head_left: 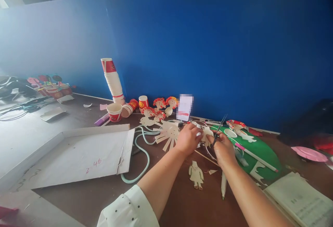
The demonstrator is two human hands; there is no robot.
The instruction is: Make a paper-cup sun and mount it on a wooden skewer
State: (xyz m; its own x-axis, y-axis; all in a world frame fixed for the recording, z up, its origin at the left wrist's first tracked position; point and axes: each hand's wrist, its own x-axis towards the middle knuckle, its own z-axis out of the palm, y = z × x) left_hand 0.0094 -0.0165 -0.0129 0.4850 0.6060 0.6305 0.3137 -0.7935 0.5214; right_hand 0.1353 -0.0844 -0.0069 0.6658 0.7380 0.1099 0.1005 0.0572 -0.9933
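My right hand (224, 148) is closed round a pair of dark scissors (220, 124), whose blades point up and away from me. Close by on the left, my left hand (188, 138) pinches a cream paper cutout (207, 136). The cutout lies between the two hands, and fingers hide part of it. Nearer to me, a doll-shaped paper cutout (196, 175) rests flat on the brown table (169, 199). A cup cut into flared strips (169, 134) is just left of my left hand. Below my right hand lies a marker with a green tip (223, 187).
At left is a shallow white box (78, 154), with a pale cable (145, 164) beside it. Stacked paper cups (113, 84) lean near the blue partition (195, 46). Several red-fringed paper figures (159, 103) stand behind. A green sheet (267, 154) and an open notebook (299, 197) are at right.
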